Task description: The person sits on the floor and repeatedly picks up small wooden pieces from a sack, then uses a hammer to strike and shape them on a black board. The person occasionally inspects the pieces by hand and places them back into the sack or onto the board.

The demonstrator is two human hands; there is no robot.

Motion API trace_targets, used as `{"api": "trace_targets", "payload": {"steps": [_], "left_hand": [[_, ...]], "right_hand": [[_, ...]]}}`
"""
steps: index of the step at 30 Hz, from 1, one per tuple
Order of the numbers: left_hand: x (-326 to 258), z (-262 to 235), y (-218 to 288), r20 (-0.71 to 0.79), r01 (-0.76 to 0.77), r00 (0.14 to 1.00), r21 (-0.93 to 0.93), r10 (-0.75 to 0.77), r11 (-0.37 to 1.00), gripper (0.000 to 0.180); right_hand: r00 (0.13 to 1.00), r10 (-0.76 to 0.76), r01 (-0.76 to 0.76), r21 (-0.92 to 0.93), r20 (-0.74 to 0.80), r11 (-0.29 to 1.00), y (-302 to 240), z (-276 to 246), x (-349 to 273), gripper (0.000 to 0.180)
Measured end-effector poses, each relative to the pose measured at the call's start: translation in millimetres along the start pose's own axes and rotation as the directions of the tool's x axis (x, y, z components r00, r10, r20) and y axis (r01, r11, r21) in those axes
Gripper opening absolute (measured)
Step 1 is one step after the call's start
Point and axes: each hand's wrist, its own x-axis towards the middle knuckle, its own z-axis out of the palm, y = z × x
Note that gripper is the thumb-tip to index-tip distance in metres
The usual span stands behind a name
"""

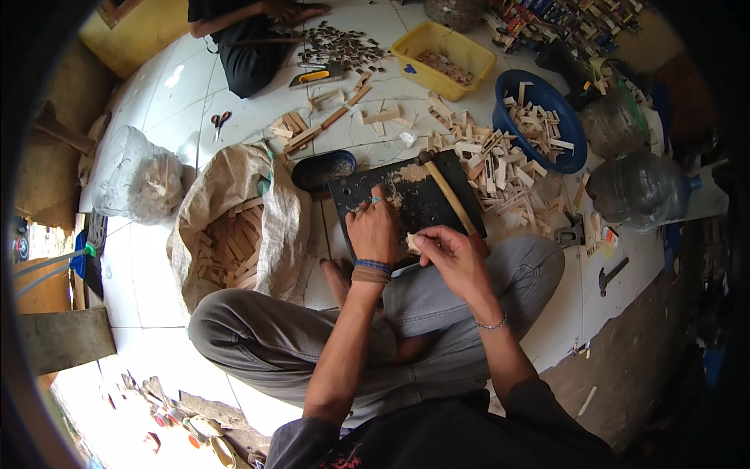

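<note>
My right hand pinches a small pale wood piece between thumb and fingers, just above the near edge of a black board. My left hand reaches over that board with its index finger stretched out and the other fingers bent. Its thumb is hidden, and I make out nothing held in it. Pale shavings or small bits lie on the board ahead of my fingers. A hammer with a wooden handle rests across the board's right side.
An open sack of wood pieces stands at left, beside a dark oval tray. Loose wood pieces heap at right, near a blue basin and yellow tub. Another person sits far left; scissors lie nearer.
</note>
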Motion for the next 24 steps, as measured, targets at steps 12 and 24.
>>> {"api": "trace_targets", "payload": {"steps": [12,24], "left_hand": [[3,-13,-34,0.412,0.380,0.853,-0.911,-0.321,-0.159,0.032],[-8,-50,-22,0.432,0.393,0.893,-0.885,-0.126,-0.249,0.043]], "right_hand": [[1.000,0.017,-0.018,-0.023,-0.015,1.000,-4,-1,-2,0.027],[1.000,0.017,-0.018,-0.038,-0.025,0.999,-10,-2,-1,0.024]]}}
